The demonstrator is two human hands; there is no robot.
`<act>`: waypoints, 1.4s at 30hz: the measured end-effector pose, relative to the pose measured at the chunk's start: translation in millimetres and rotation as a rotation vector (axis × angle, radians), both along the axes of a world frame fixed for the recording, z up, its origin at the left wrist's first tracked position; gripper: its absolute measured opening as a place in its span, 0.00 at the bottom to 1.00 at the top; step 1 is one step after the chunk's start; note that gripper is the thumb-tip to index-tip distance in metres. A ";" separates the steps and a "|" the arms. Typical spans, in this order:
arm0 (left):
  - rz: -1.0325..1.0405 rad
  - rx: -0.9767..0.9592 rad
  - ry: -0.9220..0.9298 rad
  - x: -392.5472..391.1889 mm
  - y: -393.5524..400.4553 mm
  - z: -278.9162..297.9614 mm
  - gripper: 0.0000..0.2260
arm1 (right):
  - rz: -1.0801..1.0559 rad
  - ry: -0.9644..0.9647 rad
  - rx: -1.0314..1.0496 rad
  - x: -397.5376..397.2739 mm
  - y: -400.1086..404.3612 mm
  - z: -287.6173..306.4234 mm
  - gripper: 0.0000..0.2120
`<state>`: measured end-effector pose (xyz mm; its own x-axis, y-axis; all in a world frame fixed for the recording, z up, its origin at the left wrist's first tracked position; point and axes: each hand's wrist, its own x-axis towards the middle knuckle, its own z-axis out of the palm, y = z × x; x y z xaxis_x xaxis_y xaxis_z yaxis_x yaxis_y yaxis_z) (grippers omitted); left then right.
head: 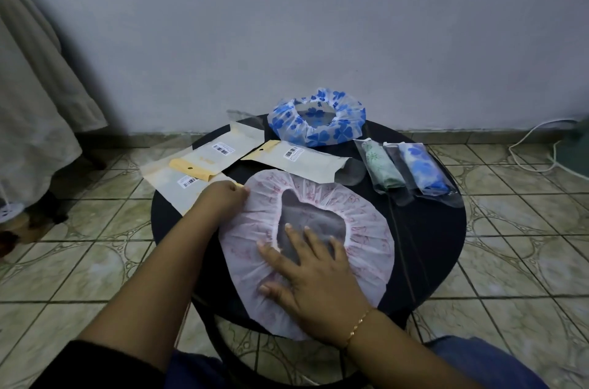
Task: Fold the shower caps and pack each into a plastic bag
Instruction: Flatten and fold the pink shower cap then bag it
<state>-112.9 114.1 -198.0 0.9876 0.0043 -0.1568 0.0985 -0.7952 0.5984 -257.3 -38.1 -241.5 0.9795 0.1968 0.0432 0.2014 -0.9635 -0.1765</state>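
A pink-printed white shower cap (pixel 366 223) lies spread flat, opening up, on the round black table (pixel 430 229). My right hand (pixel 306 274) presses flat on its near side, fingers spread across the elastic rim. My left hand (pixel 224 197) pinches the cap's far-left edge. A blue-flowered cap (pixel 315 118) sits unfolded at the table's back. Two packed bags lie at the right: a green cap in a bag (pixel 381 170) and a blue cap in a bag (pixel 422 170). Empty plastic bags (pixel 299 159) with yellow headers lie at the left and middle.
The table stands on a tiled floor (pixel 510 261) close to a grey wall. A white cable (pixel 529 146) runs along the floor at the right. Cloth-draped furniture (pixel 35 121) stands at the left. My knees are at the table's near edge.
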 end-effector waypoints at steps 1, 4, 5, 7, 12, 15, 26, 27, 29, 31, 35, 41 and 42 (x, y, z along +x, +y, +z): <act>-0.001 0.006 -0.017 3.2 -0.4 1.3 0.13 | 0.024 0.026 -0.012 0.7 -0.6 -0.1 0.28; -0.011 0.033 -0.087 9.7 2.3 -2.2 0.11 | 0.115 0.061 0.002 1.3 -1.6 -2.2 0.35; -0.016 0.054 -0.110 10.5 4.7 -5.7 0.10 | 0.121 0.060 -0.006 0.4 -1.4 -0.8 0.35; -0.033 0.102 -0.163 11.2 10.7 -13.8 0.10 | 0.115 0.086 -0.021 0.2 -1.5 3.9 0.35; -0.001 0.156 -0.301 1.9 14.4 -17.2 0.14 | 0.078 0.000 0.148 -1.5 -5.4 18.0 0.41; 0.016 0.190 -0.538 -17.7 1.9 -4.1 0.15 | -0.051 -0.218 0.327 7.3 -19.4 23.2 0.36; -0.479 0.474 -0.154 -61.1 -40.2 -40.5 0.29 | -0.261 0.117 0.100 37.0 -52.9 3.0 0.34; -0.489 0.483 -0.141 -62.0 -39.4 -41.8 0.29 | -0.264 0.144 0.084 36.0 -54.0 1.0 0.36; -0.500 0.496 -0.115 -64.1 -38.9 -41.3 0.31 | -0.271 0.186 0.055 34.1 -56.3 0.0 0.38; -0.503 0.532 -0.108 -63.9 -38.5 -42.8 0.33 | -0.268 0.208 0.018 32.5 -57.1 0.5 0.39; -0.504 0.537 -0.097 -62.3 -38.1 -40.1 0.34 | -0.256 0.243 0.024 32.8 -56.4 4.0 0.40; -0.352 0.445 -0.531 -46.2 -41.4 -17.2 0.27 | -0.344 -0.109 0.084 44.4 -64.2 25.7 0.29; -0.353 0.406 -0.578 -40.8 -44.0 -15.8 0.25 | -0.327 -0.156 0.067 49.5 -65.0 28.6 0.26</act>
<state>-153.6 70.1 -213.8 0.8655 -0.3781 0.3285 -0.4388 -0.8887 0.1333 -207.8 -103.1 -212.8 0.9708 -0.1339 0.1989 -0.0859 -0.9687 -0.2328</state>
